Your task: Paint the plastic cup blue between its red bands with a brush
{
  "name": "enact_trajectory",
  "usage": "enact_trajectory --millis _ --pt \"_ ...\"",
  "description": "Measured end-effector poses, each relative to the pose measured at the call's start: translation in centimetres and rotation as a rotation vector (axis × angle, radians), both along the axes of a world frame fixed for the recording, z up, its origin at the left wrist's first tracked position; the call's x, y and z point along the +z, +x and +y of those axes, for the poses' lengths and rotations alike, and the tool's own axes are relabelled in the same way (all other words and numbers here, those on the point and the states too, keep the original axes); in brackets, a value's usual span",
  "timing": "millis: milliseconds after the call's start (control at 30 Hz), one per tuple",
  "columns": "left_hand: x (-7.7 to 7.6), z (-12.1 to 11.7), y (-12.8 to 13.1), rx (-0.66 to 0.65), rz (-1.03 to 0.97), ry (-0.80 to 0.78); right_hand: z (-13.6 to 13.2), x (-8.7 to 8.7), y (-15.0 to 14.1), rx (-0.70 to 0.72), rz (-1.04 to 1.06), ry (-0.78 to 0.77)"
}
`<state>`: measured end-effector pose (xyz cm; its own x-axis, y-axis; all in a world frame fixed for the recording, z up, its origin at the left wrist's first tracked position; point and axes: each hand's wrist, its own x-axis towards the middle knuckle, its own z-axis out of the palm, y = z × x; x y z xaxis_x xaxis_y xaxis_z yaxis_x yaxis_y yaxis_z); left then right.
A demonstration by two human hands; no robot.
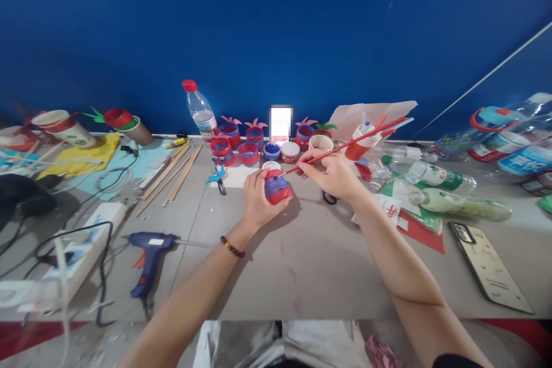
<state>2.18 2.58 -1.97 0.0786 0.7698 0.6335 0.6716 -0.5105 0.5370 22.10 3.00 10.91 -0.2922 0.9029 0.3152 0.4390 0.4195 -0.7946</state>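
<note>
A grey surface under a blue wall fills the frame. At centre, the left hand wraps a blue-and-red cup; the right hand pinches a red paintbrush, tip on its rim. Painting seems underway; turning the cup likely suits next.

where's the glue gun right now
In the head view, the blue glue gun lies on the grey table, left of the left forearm, beside the white power strip.

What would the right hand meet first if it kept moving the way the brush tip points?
Probably the small cup in the left hand: the brush in the right hand points left and down, its tip already at the cup's blue-and-red side. Depth is hard to judge.
</note>
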Motion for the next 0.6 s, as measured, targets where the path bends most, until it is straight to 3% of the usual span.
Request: enact_trajectory --millis 367,600 --pt "0.0 -0.2 0.1 0.013 0.048 -0.024 0.8 -1.5 -0.9 0.056 0.077 -0.098" --pt "0.1 -0.3 0.2 0.026 0.060 0.000 0.5 -1.4 -1.3 0.059 -0.012 -0.037"
